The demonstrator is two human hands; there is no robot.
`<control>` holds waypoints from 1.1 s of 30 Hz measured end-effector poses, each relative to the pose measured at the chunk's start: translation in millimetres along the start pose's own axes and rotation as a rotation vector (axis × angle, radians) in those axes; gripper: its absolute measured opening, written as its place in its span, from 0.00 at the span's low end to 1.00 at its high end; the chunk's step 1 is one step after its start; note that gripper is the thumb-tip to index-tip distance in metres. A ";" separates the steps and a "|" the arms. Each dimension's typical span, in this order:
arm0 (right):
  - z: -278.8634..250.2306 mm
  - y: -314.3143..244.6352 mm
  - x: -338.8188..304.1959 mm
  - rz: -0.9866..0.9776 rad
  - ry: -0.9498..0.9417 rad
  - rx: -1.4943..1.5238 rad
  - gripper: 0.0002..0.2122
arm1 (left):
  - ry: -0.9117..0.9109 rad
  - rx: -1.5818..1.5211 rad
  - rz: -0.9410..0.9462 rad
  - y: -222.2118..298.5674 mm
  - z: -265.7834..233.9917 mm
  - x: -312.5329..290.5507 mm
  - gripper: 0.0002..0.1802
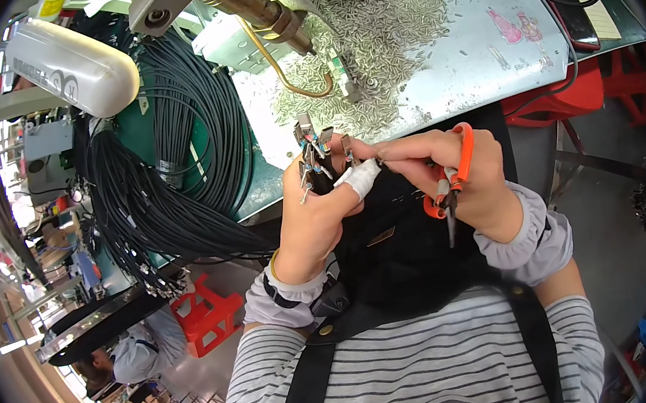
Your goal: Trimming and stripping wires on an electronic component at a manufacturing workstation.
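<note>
My left hand (pixel 306 223) is closed around a bunch of black cable ends. Their small metal connectors (pixel 309 141), with thin coloured wires, stick up between thumb and fingers. White tape (pixel 363 177) wraps the left thumb. My right hand (pixel 490 184) holds orange-handled cutters (pixel 466 153) in its palm, with the dark jaws pointing down toward me. Its thumb and forefinger pinch at one connector (pixel 347 149) end beside the left thumb; what exactly lies between those fingertips is too small to make out.
Above my hands, a press-like machine (pixel 256 12) with a bent brass tube stands over a pale worktop (pixel 473 52) strewn with small metal pieces (pixel 391 29). Coiled black cables (pixel 195 112) lie at left. Red stools (pixel 205 312) and another person (pixel 150 349) are beyond.
</note>
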State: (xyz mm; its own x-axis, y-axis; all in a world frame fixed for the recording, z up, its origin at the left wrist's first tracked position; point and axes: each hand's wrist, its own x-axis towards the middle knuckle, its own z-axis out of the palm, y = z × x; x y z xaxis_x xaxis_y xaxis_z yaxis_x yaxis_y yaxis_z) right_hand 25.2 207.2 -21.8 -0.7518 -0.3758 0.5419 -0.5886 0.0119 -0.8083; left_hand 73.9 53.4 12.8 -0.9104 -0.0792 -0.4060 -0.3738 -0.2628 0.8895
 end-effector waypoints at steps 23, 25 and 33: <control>21.5 10.4 -14.2 -0.158 0.177 -0.082 0.06 | 0.048 0.135 0.169 -4.7 3.4 -7.6 0.10; 20.9 9.4 -15.4 -0.190 0.231 -0.110 0.05 | 0.057 0.118 0.110 -3.6 3.9 -7.7 0.10; -6.4 -17.8 -7.4 0.517 -0.406 -0.382 0.10 | 0.145 0.110 0.341 -11.3 -0.3 -10.0 0.10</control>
State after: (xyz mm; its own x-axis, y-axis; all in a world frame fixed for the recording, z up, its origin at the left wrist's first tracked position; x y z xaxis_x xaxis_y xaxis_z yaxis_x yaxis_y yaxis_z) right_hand 39.4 215.7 -10.0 -0.8347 -0.5462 -0.0711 -0.3089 0.5710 -0.7606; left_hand 87.3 56.9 6.8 -0.9543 -0.2812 -0.1009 -0.0773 -0.0936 0.9926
